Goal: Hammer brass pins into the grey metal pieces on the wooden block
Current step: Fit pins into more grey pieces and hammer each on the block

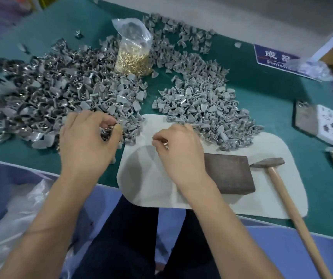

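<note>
Grey metal pieces [65, 101] lie heaped on the green counter [262, 93] in front of me, a second heap [201, 109] spilling onto the white felt mat [262, 198]. My left hand [87, 141] is curled at the edge of the near heap, thumb and fingers pinching a few dark pieces. My right hand [179, 152] hovers over the mat with fingertips pinched on something small and shiny, probably a brass pin, though I cannot be sure. The wooden block [230, 174] sits bare just right of that hand, and the hammer [272, 168] lies untouched beside it, head near the block's corner. More pins fill the clear bag [133, 55] standing upright among the heaps.

What worries me: a pin this small could slip from my fingertips and vanish among the loose pieces, and a piece set crooked on the block could skid under the blow. My left palm covers whatever it holds, the hammer handle runs out of view at the bottom, and the blue sign [278, 59] at the far edge is partly blocked.
</note>
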The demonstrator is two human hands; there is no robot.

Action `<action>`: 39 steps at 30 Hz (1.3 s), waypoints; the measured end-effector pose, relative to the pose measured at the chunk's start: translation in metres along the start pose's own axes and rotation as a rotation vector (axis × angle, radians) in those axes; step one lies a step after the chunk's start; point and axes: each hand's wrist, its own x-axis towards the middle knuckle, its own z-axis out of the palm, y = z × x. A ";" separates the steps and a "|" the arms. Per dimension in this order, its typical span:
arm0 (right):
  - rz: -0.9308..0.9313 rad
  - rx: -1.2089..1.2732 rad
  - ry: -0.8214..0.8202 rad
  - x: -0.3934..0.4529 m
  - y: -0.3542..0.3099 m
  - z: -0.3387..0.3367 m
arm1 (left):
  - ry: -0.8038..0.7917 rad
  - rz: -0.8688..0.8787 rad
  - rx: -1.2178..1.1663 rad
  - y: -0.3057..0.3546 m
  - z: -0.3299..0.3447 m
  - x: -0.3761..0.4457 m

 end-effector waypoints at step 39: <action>0.420 0.742 0.317 -0.050 0.097 -0.073 | -0.354 0.316 0.061 0.117 0.082 0.051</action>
